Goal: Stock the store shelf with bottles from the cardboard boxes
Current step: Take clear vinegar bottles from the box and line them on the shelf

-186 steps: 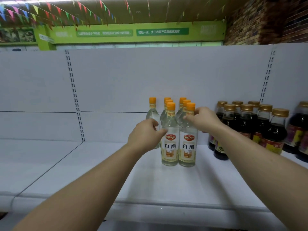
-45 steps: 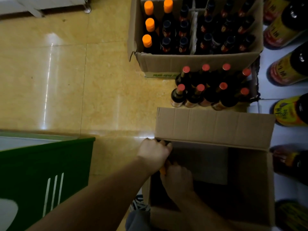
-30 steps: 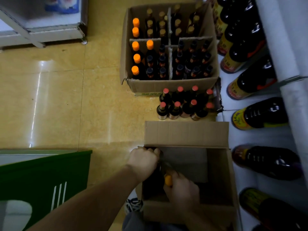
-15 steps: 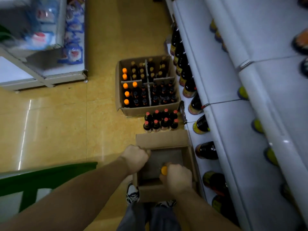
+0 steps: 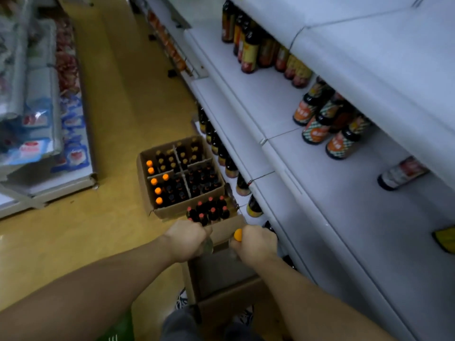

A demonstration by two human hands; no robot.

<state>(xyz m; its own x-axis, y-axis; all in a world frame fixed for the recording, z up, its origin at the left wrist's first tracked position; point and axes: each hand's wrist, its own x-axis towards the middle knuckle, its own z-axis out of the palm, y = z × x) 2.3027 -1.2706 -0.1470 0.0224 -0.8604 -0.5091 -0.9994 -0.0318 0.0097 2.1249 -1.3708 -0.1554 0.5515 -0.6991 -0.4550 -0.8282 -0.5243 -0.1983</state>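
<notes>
Though only its cap and a blurred stretch of clear neck show, the orange-capped bottle (image 5: 238, 235) is plainly clenched in the right hand (image 5: 257, 243), whose fingers curl round it just under the cap. Beside it, the left hand (image 5: 188, 239) is fisted round a second clear bottle (image 5: 209, 247), of which only a glassy patch shows below the fingers. Both bottles hang above the far edge of the open cardboard box (image 5: 221, 279), which stands on the floor (image 5: 118, 124) at the person's feet. Just beyond it is a cluster of red-capped bottles (image 5: 209, 210), touching a divided box (image 5: 147, 168) packed with dark bottles and a few orange caps. To the right runs the white shelf (image 5: 307, 205), with dark labelled bottles (image 5: 327, 126) grouped on an upper level.
</notes>
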